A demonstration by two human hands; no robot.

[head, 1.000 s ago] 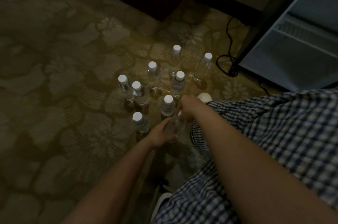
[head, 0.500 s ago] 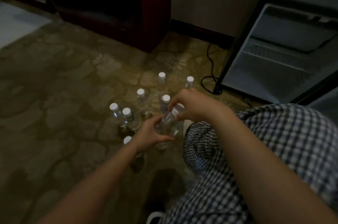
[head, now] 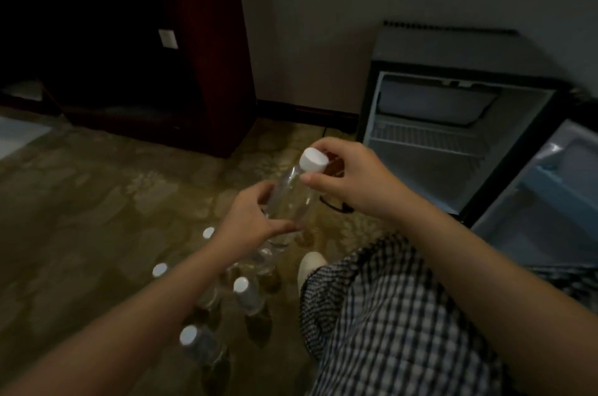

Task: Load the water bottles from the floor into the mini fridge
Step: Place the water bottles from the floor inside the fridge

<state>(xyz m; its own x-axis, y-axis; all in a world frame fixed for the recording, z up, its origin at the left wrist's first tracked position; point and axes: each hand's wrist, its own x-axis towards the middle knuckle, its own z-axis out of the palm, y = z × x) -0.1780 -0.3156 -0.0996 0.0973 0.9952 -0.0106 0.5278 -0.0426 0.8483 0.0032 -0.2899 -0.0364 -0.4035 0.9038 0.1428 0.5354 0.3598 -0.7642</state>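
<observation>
Nearest, the water bottles (head: 241, 285) waiting on the carpeted floor (head: 81, 201) stand upright beneath the left forearm. Above them the held bottle (head: 291, 198) is lifted clear and tilted, its long axis running from base at lower left to white cap (head: 313, 161) at upper right. The left hand (head: 249, 224) wraps the lower body; the right hand (head: 352, 182) pinches the neck at the cap. Beyond, to the right, the mini fridge (head: 453, 88) stands open, so the cap end and right hand are nearer its wire shelf (head: 420, 140)
</observation>
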